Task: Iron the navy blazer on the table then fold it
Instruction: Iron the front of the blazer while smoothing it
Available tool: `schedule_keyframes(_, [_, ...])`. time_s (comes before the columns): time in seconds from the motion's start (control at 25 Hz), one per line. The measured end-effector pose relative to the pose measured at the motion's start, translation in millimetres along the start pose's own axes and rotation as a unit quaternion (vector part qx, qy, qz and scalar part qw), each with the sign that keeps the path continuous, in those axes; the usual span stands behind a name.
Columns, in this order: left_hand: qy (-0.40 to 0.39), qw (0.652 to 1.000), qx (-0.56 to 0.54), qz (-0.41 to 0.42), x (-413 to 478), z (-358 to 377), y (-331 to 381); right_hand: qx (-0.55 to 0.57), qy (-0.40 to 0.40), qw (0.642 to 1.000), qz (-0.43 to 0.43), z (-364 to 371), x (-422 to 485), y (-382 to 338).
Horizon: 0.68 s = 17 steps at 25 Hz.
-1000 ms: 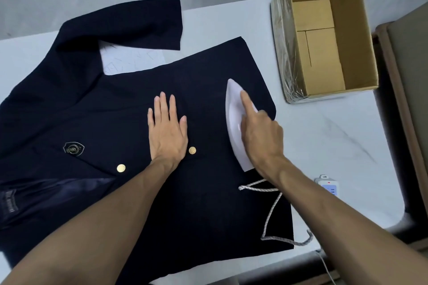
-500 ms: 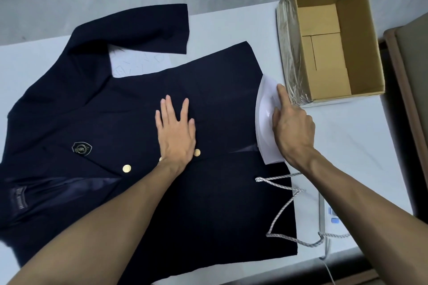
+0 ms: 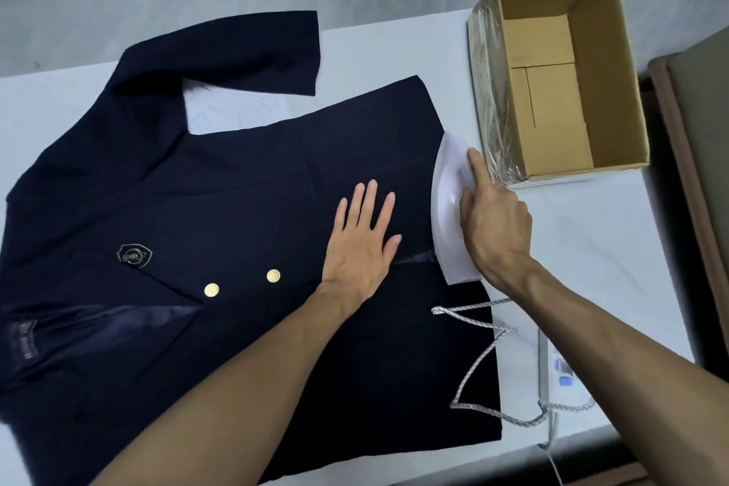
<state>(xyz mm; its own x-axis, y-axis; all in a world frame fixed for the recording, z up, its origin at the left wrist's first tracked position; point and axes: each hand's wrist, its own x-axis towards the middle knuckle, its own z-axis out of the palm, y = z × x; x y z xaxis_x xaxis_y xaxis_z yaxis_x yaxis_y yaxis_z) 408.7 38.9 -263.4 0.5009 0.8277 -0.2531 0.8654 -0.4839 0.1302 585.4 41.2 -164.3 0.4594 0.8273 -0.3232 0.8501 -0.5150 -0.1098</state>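
While a white plastic iron (image 3: 449, 217) sits across the right-hand edge of a navy blazer (image 3: 236, 189), the person's right hand (image 3: 493, 225) grasps the iron from above, its forefinger stretched along the top toward the tip. The left hand (image 3: 363, 245) lies flat on the cloth just beside the iron, fingers straight and gripping nothing. The blazer is spread face-up over most of a pale white table (image 3: 591, 268), one short sleeve reaching toward the far edge and its hem ending close to the near edge. A small dark shield-shaped crest (image 3: 135, 254) on the chest and a woven label (image 3: 23, 343) in the exposed lining both carry marks too small to read. Two round gold buttons (image 3: 273, 275) lie near the left wrist. An open brown cardboard box (image 3: 615, 63), its left wall wrapped in clear film, stands just beside the iron's tip, leaving only a narrow strip of bare table between them. More bare tabletop lies to the right of the iron. A grey-and-white braided cord (image 3: 477, 363) loops over the blazer's lower corner to a white power strip (image 3: 560, 367) at the table's near edge.
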Motion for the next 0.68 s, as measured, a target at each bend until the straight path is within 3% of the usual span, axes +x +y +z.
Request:
schedule_keyframes(0.2, [0.021,0.995,0.0,-0.102,-9,-10,-34,0.008,-0.017,0.997,-0.076,-3,-15,-38])
schedule_keyframes(0.32, [-0.002,0.995,0.003,-0.102,-13,-2,-46,-0.032,-0.038,0.991,-0.126,18,-29,-68])
schedule_keyframes(0.52, [0.047,0.983,-0.156,-0.086,-19,-10,-63,-0.069,-0.034,0.991,-0.107,23,-21,-61])
schedule_keyframes(0.68, [0.083,0.973,-0.088,-0.197,-44,-14,-100,-0.029,-0.039,0.995,-0.081,11,-12,-52])
